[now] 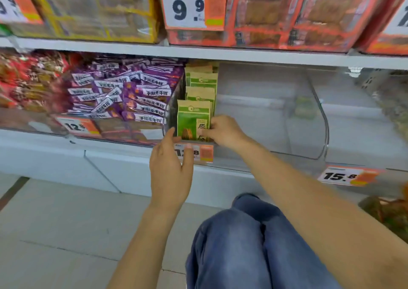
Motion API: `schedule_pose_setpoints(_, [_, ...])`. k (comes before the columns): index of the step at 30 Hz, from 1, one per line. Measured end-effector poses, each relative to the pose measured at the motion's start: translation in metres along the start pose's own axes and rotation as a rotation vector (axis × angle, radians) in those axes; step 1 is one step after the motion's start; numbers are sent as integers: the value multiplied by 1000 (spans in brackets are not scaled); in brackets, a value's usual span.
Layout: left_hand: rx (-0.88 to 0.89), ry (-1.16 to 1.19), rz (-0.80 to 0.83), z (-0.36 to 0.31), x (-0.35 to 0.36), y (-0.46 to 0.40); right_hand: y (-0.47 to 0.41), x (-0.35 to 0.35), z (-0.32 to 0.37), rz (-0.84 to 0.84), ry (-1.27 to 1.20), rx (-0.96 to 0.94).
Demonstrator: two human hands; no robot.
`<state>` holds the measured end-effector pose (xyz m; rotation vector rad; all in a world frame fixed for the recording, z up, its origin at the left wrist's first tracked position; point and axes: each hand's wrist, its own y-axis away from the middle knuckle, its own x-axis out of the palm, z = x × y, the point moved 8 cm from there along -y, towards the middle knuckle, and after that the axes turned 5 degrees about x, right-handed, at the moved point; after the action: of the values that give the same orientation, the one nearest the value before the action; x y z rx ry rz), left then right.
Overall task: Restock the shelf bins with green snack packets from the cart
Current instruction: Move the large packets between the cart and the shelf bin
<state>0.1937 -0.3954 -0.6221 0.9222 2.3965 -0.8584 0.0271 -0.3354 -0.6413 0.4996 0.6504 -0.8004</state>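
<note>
A: Where are the green snack packets (199,94) now?

B: They stand upright in a row at the left side of the clear shelf bin (265,112), a little above the centre of the view. The purple packets (132,94) lie at 9 o'clock from them, behind a clear divider. From 3 o'clock of the row, the bin looks bare.

A: And the hands?

B: The right hand (223,132) has its fingers curled on the right edge of the front packet (193,123) and pinches it. The left hand (171,169) is at 7 o'clock from that packet, in front of the price tag (198,153). Its fingers are relaxed and hold nothing.

A: How to do this step well?

B: I think the front packet should be pressed back against the row, so it stays upright and its face shows forward. The left hand can steady the left edge while the right one lets go. The next packets should go at 3 o'clock, where there is room.

A: Is the cart visible?

B: I cannot tell; only something blurred shows at 4 o'clock.
</note>
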Motion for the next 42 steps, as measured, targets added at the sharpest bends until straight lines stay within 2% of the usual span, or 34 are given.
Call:
schedule_pose_setpoints(3, [27,40,6,-15,7,-4,7,-4,-2,33,118,46])
schedule_pose_setpoints(6, [133,6,15,-47,14,-2,42,-32,-18,-38,157,68])
schedule_pose_setpoints(9, [302,-53,73,-96,34,9,106,-79,-50,-220,113,75])
schedule_pose_setpoints(11, [361,-13,160,-132,59,24,157,-113,-78,-338,133,96])
schedule_pose_setpoints(15, [515,27,351,-210,128,69,254,-180,-132,-519,442,267])
schedule_pose_setpoints(18, [633,69,475,-272,175,115,327,-236,-167,-780,526,345])
schedule_pose_setpoints(20, [675,72,587,-305,205,143,362,-263,-193,-856,551,444])
schedule_pose_setpoints(23, [711,43,701,-340,244,169,384,-287,-232,-738,669,630])
schedule_pose_setpoints(26, [809,-206,779,-349,280,181,377,-291,-255,-544,718,734])
schedule_pose_setpoints(30, [883,-494,869,-332,307,185,355,-289,-260,-423,773,744])
schedule_pose_setpoints(34, [960,-526,889,-319,306,186,340,-282,-268,-350,839,750])
schedule_pose_setpoints(38, [943,-471,876,-315,298,184,343,-281,-263,-423,668,634])
schedule_pose_setpoints(42, [883,-454,877,-305,286,180,347,-277,-252,-427,359,549])
